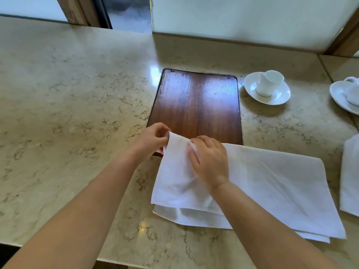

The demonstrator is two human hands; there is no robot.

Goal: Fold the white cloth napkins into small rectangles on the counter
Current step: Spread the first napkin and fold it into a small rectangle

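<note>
A white cloth napkin (272,183) lies folded in layers on the marble counter (68,113), its far edge overlapping the near end of a dark wooden board (196,103). My left hand (151,138) pinches the napkin's far left corner and lifts it slightly off the board. My right hand (209,162) lies on top of the cloth beside it, with its fingertips holding the top edge. Another white napkin (349,177) sits partly cut off at the right edge.
The wooden board is set flush into the counter. A white cup on a saucer (267,88) stands to the board's right, and a second cup and saucer (347,94) sits at the far right. A wall and window frame run along the back.
</note>
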